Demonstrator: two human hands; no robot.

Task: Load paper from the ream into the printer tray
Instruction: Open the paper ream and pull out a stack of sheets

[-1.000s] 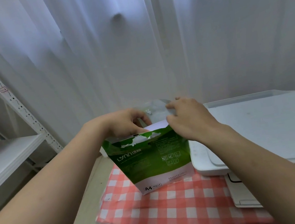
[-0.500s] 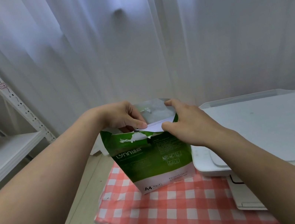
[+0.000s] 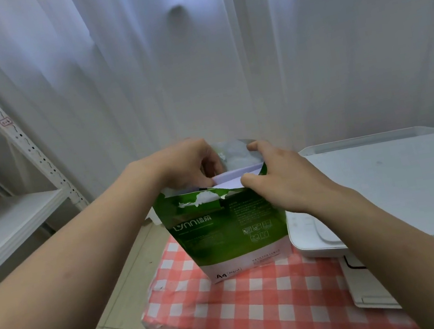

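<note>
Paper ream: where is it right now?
Centre of the head view: paper ream stands upright on the checked tablecloth, left of the printer.

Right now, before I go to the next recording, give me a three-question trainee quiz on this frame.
1. True or false: the green A4 paper ream stands upright on the red-checked tablecloth.
2. Which side of the ream is the white printer on? A: the person's left. B: the person's right. C: behind it.
3. Fill in: the wrapper is torn open at its ____ end, where the left hand and right hand work at the white sheets.

Key: 1 true; 2 B; 3 top.
</note>
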